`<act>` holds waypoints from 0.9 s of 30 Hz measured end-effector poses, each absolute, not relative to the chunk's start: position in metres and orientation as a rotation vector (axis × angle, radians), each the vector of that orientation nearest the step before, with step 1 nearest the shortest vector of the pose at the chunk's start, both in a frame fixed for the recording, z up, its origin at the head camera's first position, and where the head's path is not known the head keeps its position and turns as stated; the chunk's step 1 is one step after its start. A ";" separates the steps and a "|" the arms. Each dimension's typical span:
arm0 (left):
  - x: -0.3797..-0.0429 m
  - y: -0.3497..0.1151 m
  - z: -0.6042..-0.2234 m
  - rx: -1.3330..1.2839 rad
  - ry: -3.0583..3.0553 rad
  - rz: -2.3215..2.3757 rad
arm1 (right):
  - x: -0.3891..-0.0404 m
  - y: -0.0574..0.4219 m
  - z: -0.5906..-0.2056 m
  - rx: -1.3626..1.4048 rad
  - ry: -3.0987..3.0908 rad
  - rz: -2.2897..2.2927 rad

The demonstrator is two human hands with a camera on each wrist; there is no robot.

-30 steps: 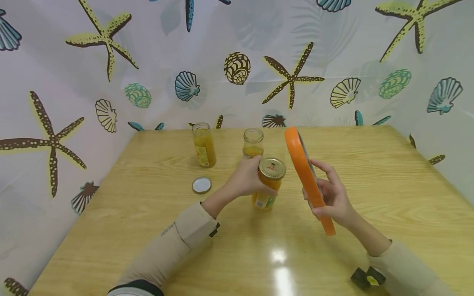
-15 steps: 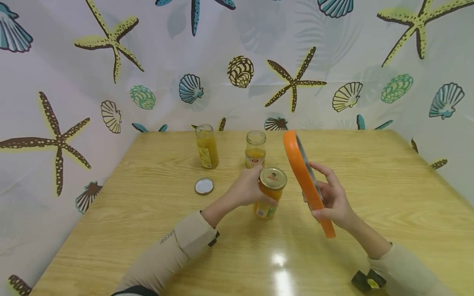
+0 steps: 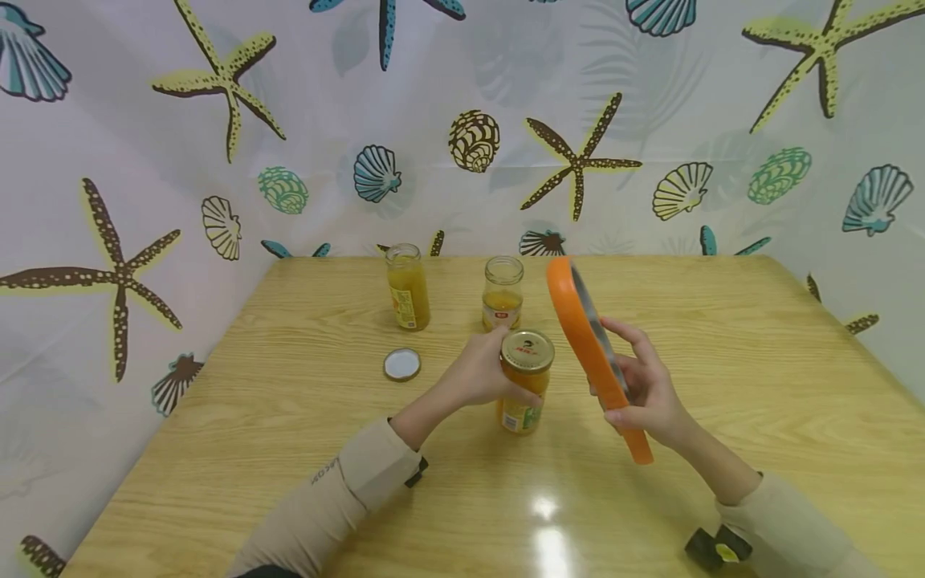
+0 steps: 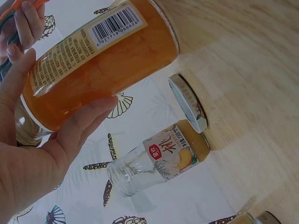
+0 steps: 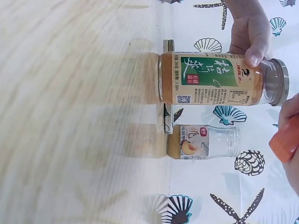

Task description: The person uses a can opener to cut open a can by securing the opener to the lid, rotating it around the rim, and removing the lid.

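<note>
My left hand [image 3: 477,368] grips a glass jar [image 3: 522,413] of orange fruit, its gold lid [image 3: 528,351] on top. The thumb and fingers wrap its upper body; in the right wrist view the jar [image 5: 210,77] stands upright with its base at the tabletop. To its right, my right hand [image 3: 650,393] holds an orange jar opener [image 3: 587,341] with a grey inner side, raised and tilted, thumb on the near edge. The opener [image 5: 286,140] appears only in part near the lid in the right wrist view. A gap separates opener and jar in the head view.
Behind the gripped jar stands a lidless, partly filled peach jar [image 3: 502,303]. Farther left is a fuller, lidless jar [image 3: 408,297] of yellow contents. A loose lid [image 3: 401,364] lies white side up on the wooden table [image 3: 253,449]. A shell-patterned cloth [image 3: 433,64] closes the back.
The left hand and its jar have shifted slightly nearer to me, uncovering more of the peach jar's label. The opener's top has tipped a little leftward. The head view has tilted slightly.
</note>
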State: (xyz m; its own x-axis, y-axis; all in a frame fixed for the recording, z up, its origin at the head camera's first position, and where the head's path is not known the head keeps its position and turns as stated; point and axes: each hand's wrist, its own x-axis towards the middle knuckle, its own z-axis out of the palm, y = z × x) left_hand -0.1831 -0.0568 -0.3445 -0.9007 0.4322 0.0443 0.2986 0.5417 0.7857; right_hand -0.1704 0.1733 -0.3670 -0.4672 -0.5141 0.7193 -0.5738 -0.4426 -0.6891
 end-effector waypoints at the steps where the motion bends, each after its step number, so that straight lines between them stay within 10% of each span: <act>1: -0.183 -0.057 -0.345 0.627 2.622 1.290 | -0.171 0.173 -0.367 1.599 -1.639 2.087; 27: -0.184 -0.063 -0.348 0.704 2.524 1.386 | -0.171 0.153 -0.359 1.264 -2.293 1.834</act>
